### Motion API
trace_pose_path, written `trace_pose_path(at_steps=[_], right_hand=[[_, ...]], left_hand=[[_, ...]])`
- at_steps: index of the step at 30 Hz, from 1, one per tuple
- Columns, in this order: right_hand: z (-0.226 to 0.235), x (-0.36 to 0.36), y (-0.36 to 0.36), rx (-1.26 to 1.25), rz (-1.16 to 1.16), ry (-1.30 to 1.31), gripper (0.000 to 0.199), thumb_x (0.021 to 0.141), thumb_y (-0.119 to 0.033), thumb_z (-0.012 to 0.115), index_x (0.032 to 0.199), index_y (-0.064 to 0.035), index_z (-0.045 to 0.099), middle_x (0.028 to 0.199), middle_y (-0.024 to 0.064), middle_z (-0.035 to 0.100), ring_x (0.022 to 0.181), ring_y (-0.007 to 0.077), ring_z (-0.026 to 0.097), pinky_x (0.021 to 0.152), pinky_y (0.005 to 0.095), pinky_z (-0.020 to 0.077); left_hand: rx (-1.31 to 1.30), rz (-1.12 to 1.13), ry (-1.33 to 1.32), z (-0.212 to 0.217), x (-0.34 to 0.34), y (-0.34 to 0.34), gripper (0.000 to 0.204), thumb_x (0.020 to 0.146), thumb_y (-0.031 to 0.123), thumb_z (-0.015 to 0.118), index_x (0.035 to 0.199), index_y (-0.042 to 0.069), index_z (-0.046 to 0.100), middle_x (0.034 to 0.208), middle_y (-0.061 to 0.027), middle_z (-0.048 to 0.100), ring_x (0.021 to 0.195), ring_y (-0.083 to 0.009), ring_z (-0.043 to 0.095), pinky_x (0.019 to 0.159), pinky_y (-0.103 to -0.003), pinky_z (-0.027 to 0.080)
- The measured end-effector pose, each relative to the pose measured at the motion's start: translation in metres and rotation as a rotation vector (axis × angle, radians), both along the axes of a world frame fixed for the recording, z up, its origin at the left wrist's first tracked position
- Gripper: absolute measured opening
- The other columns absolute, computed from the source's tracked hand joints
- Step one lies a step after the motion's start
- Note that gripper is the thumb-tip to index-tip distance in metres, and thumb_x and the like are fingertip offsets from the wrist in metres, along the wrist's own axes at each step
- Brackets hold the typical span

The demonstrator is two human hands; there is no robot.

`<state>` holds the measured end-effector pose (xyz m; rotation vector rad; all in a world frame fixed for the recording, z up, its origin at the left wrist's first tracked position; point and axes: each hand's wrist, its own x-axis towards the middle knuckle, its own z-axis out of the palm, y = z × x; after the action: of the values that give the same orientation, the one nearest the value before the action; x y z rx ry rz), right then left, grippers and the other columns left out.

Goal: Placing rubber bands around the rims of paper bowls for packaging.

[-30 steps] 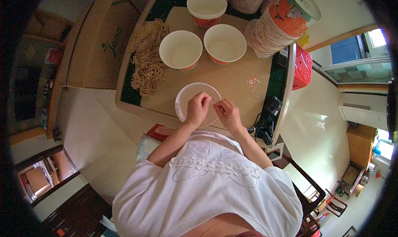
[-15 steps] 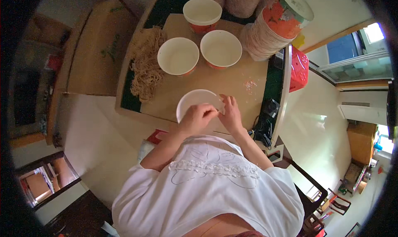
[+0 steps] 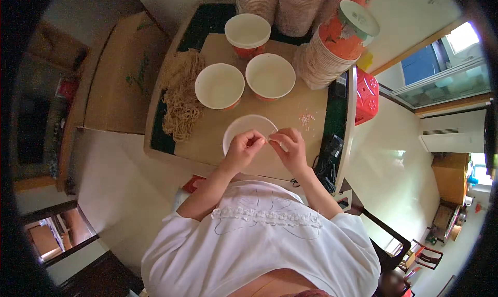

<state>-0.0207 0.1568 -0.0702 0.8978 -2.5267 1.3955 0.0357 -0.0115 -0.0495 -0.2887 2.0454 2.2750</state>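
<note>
Both hands are held close together over a white paper bowl [image 3: 250, 123] at the table's near edge. My left hand [image 3: 243, 150] is closed in a pinch, thumb against forefinger. Facing it, my right hand [image 3: 290, 147] also pinches, its fingertips almost meeting the left ones. Whatever sits between the fingertips is too small to make out. Beyond the hands stand three white-lined paper bowls with red outsides: a left bowl [image 3: 220, 86], a right bowl [image 3: 270, 76] and a far bowl [image 3: 248, 31].
A heap of tan strings [image 3: 181, 97] lies on the left of the brown cardboard sheet [image 3: 280, 112]. Small pale bits [image 3: 306, 121] are scattered at the right. Wrapped stacked bowls [image 3: 332, 50] stand far right, with black cables [image 3: 326, 167] along the right edge.
My right hand has turned, its fingers now bent in toward the left hand's pinch. The view has shifted, so the table things sit lower in it.
</note>
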Motion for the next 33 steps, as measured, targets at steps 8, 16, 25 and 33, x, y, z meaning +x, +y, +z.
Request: trace_pose_path(at_steps=[8,16,25,33], right_hand=[[-0.004,-0.005,0.0,-0.014,0.031,0.095,0.013,0.069,-0.007,0.069,0.079,-0.0109,0.062,0.078,0.0041,0.057,0.076,0.0247,0.054,0.065,0.0372,0.0404],[-0.023,-0.003,0.009,-0.126,-0.129,-0.147,0.011,0.069,0.001,0.062,0.073,-0.0045,0.054,0.077,0.0122,0.052,0.069,0.0297,0.053,0.058,0.0364,0.0434],[0.033,-0.012,0.017,-0.087,-0.109,-0.383,0.008,0.078,-0.002,0.057,0.085,-0.0028,0.052,0.071,0.0146,0.052,0.064,0.0298,0.052,0.06,0.0325,0.0448],[0.134,-0.112,0.081,-0.06,-0.159,-0.697,0.03,0.09,-0.014,0.05,0.117,-0.0026,0.049,0.087,0.0057,0.062,0.07,0.0166,0.061,0.057,0.0306,0.0515]], left_hand=[[-0.133,-0.047,0.079,-0.002,0.002,0.009,0.01,0.087,0.01,0.057,0.08,0.003,0.059,0.072,0.0037,0.056,0.062,-0.0015,0.048,0.056,-0.019,0.04],[-0.075,-0.128,0.138,0.027,0.02,0.013,0.01,0.086,0.007,0.056,0.077,0.003,0.058,0.069,0.0048,0.052,0.059,-0.0005,0.042,0.052,-0.017,0.035],[0.056,-0.067,0.321,0.046,-0.016,0.01,0.007,0.085,0.006,0.057,0.078,0.004,0.058,0.072,0.003,0.053,0.06,-0.0017,0.044,0.054,-0.018,0.036],[0.009,-0.289,0.813,0.183,-0.119,0.0,0.01,0.087,0.009,0.055,0.08,0.003,0.056,0.076,0.002,0.051,0.064,-0.0024,0.041,0.056,-0.018,0.034]])
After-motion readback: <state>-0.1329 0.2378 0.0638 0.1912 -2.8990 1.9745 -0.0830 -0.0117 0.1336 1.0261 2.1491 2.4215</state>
